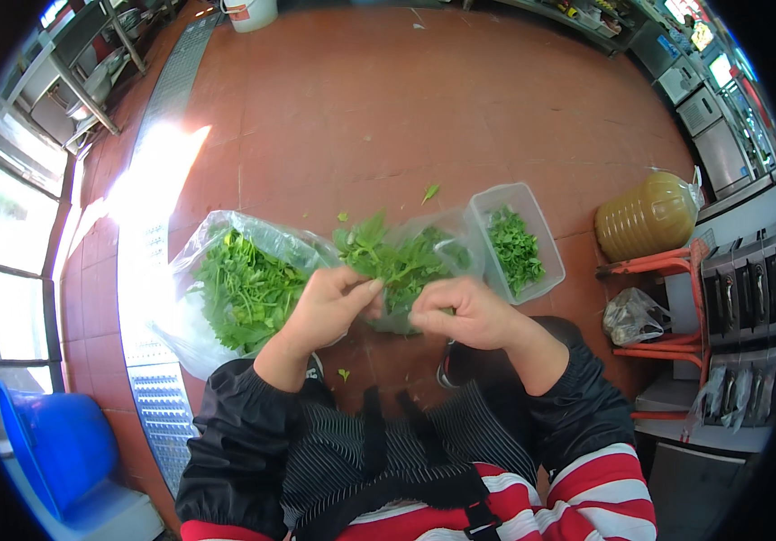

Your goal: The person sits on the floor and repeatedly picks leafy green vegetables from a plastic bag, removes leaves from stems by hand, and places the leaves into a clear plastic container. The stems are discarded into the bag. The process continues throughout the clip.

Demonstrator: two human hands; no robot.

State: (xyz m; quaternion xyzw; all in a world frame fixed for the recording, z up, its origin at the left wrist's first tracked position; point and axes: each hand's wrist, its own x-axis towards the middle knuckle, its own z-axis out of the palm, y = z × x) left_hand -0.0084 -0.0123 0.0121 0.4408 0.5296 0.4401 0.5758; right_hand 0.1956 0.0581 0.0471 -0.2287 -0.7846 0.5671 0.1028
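My left hand [334,303] pinches a leafy green herb sprig [368,240] between thumb and fingers. To its right, my right hand [462,312] has its fingers curled, with a bit of green at the fingertips. Beyond and beneath the hands lies a clear plastic bag with loose green leaves [405,297]. A larger clear plastic bag [226,223], spread open on the left, holds a heap of leafy green stems [246,291]. On the right stands a translucent plastic container [550,270] with picked green leaves [515,247] inside.
Leaf scraps [430,193] lie on the red tiled floor [388,101]. A metal drain grate [161,399] runs along the left, near a blue plastic tub [63,439]. At right, a large jug of brownish liquid [645,216] rests on a red stool [695,270]. A white bucket [253,13] stands far ahead.
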